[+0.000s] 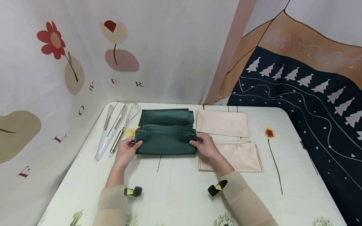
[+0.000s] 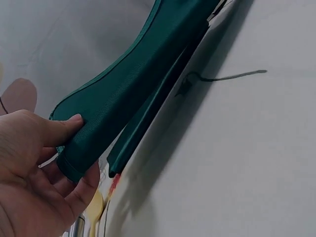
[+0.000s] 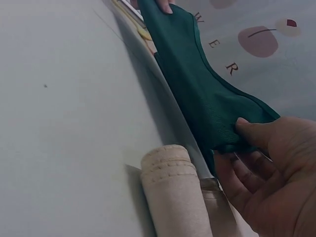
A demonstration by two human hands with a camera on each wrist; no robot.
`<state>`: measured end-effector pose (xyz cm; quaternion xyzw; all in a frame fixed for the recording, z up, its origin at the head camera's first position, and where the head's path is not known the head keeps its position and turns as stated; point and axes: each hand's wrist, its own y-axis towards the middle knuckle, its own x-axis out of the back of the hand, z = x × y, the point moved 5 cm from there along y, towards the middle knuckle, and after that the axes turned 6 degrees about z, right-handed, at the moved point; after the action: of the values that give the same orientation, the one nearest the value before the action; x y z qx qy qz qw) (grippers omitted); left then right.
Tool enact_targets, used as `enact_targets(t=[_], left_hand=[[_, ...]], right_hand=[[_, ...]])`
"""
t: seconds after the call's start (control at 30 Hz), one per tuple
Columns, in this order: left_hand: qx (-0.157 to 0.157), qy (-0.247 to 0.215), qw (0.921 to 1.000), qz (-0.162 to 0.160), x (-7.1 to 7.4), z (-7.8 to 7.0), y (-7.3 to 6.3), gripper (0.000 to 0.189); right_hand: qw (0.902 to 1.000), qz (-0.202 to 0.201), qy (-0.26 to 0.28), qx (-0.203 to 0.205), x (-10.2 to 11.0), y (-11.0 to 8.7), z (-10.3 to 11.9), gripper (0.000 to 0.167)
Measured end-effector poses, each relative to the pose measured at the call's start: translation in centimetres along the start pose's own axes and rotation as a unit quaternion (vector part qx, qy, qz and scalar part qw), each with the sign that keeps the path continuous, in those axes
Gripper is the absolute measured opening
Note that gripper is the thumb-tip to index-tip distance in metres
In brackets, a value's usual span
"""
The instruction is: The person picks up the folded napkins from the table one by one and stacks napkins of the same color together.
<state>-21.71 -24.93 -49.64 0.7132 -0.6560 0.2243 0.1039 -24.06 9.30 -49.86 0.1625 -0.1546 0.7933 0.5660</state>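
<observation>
Both hands hold a folded dark green cloth [image 1: 165, 143] by its two ends, in front of another folded green cloth [image 1: 165, 116]. At its left end my left hand [image 1: 126, 151] pinches it, thumb on the near face and fingers behind. My right hand [image 1: 207, 146] pinches the right end the same way. The left wrist view shows the held cloth [image 2: 113, 94] lifted off the table, with a second green layer below it. In the right wrist view, the cloth [image 3: 197, 79] sags between the hands, its long edge curving.
Two folded beige cloths, a far one [image 1: 222, 123] and a near one [image 1: 236, 157], lie at the right; my right forearm crosses the near one. On the left lie a whisk [image 1: 124, 125], white-handled utensils [image 1: 101, 138] and something round and yellow [image 1: 129, 133]. Printed curtains stand behind.
</observation>
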Motion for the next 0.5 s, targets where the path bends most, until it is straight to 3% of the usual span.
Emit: enact_targets(t=[0.5], left_hand=[[0.007, -0.012, 0.9998, -0.013, -0.1, -1.5, 2.4, 0.036]], right_hand=[[0.9994, -0.025, 0.022, 0.007, 1.1, 2.1, 0.0, 0.014]])
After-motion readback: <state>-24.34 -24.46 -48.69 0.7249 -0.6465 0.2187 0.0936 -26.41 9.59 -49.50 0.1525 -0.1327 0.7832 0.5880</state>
